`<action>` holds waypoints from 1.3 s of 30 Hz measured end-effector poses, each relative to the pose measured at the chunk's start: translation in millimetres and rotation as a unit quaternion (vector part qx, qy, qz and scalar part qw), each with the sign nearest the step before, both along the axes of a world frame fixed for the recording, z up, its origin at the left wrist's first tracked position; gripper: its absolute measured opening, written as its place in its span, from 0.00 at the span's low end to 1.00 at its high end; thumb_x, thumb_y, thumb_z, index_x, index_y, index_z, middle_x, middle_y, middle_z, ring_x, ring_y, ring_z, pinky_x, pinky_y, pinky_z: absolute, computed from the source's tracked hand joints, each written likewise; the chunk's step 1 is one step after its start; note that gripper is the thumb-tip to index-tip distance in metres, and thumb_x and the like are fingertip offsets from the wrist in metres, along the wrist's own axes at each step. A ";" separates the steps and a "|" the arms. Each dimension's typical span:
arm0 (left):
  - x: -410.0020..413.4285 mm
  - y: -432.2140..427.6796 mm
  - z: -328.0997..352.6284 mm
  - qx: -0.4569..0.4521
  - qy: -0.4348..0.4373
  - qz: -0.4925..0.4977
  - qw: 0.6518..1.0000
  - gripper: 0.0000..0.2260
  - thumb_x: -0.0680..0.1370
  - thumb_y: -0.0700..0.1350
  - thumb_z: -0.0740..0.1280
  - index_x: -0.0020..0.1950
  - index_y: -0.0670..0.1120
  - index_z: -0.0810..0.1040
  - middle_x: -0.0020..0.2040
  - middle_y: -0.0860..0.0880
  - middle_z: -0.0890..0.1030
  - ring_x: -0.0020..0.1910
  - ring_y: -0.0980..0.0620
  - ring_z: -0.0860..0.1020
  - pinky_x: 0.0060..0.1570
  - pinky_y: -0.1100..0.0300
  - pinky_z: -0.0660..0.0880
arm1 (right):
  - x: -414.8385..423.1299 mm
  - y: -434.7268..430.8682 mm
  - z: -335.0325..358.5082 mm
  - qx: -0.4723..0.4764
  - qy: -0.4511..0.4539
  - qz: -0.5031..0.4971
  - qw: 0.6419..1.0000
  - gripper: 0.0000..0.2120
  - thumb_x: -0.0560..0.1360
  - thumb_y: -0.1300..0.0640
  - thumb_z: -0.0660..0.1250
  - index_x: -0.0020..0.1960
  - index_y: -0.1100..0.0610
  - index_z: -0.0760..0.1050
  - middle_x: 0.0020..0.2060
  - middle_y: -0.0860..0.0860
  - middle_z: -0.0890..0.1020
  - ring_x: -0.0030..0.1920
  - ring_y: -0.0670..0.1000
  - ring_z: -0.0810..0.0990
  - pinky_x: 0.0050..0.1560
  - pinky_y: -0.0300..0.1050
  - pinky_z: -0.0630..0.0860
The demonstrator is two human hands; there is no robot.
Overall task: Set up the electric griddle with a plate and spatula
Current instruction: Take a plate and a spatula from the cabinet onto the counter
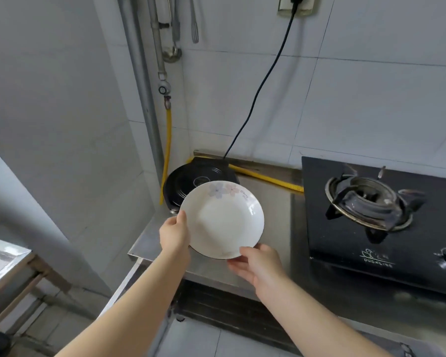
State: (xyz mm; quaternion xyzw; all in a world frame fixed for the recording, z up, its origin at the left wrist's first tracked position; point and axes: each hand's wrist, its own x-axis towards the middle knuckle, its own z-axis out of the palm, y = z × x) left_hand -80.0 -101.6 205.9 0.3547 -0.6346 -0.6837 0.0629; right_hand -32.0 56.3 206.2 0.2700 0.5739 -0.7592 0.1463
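White plate (223, 219) with pale flowers on its rim is gripped by both hands, the left hand (174, 234) at its left edge, the right hand (259, 264) at its near edge. It is held above the steel counter (271, 210), partly covering the black griddle (191, 180) in the corner.

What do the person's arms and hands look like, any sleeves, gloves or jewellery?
Both forearms are bare as far as the picture shows: no sleeves reach into view. The left hand and the right hand wear no gloves, and no rings, watch or bracelet can be seen on the fingers or wrists.
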 end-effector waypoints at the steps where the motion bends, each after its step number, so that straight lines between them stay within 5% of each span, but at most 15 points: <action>1: -10.2 4.7 -0.3 0.012 0.004 -0.018 1.000 0.13 0.79 0.51 0.61 0.36 0.49 0.72 0.43 0.44 0.75 0.43 0.44 0.73 0.47 0.54 0.74 | -10.6 4.8 3.1 0.001 -0.001 -0.021 1.000 0.11 0.75 0.71 0.59 0.54 0.61 0.74 0.49 0.58 0.82 0.40 0.56 0.86 0.32 0.42 0.82; 5: -61.8 23.7 6.5 0.008 0.027 -0.171 0.985 0.07 0.79 0.45 0.63 0.55 0.46 0.78 0.53 0.44 0.81 0.51 0.45 0.80 0.51 0.51 0.79 | -57.7 28.7 7.7 0.007 -0.017 -0.107 0.994 0.13 0.74 0.73 0.55 0.54 0.64 0.73 0.48 0.61 0.82 0.42 0.59 0.84 0.32 0.44 0.81; 8: -106.1 33.2 8.9 -0.186 0.068 -0.287 0.937 0.21 0.78 0.46 0.65 0.71 0.47 0.67 0.66 0.46 0.76 0.62 0.47 0.76 0.62 0.53 0.72 | -101.2 45.1 2.3 -0.007 -0.036 -0.168 0.985 0.15 0.74 0.74 0.54 0.58 0.68 0.73 0.50 0.67 0.81 0.40 0.60 0.83 0.41 0.50 0.80; 13: -163.8 49.6 -1.9 -0.392 0.162 -0.386 0.819 0.25 0.77 0.48 0.65 0.73 0.50 0.64 0.71 0.48 0.70 0.69 0.48 0.69 0.66 0.53 0.67 | -154.4 66.9 -23.7 0.028 -0.067 -0.232 0.970 0.18 0.72 0.74 0.53 0.58 0.69 0.73 0.49 0.66 0.82 0.41 0.61 0.84 0.45 0.51 0.81; 23: -225.0 93.4 -43.3 -0.450 0.163 -0.528 0.702 0.26 0.78 0.49 0.64 0.74 0.51 0.62 0.74 0.50 0.65 0.71 0.47 0.65 0.68 0.53 0.64 | -201.7 83.2 -72.5 0.105 -0.109 -0.276 0.949 0.12 0.74 0.73 0.58 0.39 0.60 0.72 0.45 0.62 0.81 0.36 0.57 0.82 0.32 0.46 0.81; 33: -231.2 103.7 -60.6 -0.469 0.145 -0.547 0.678 0.26 0.77 0.50 0.65 0.74 0.53 0.62 0.75 0.49 0.64 0.71 0.45 0.65 0.69 0.50 0.63 | -201.4 91.6 -89.8 0.081 -0.125 -0.265 0.953 0.13 0.74 0.74 0.55 0.50 0.64 0.75 0.49 0.64 0.82 0.38 0.57 0.82 0.34 0.47 0.80; 39: -217.9 98.2 -55.0 -0.470 0.138 -0.540 0.684 0.26 0.77 0.49 0.65 0.74 0.52 0.63 0.75 0.48 0.65 0.72 0.45 0.65 0.70 0.49 0.62 | -187.6 92.0 -81.9 0.056 -0.141 -0.224 0.963 0.10 0.78 0.66 0.57 0.55 0.67 0.75 0.49 0.65 0.83 0.41 0.56 0.84 0.38 0.47 0.80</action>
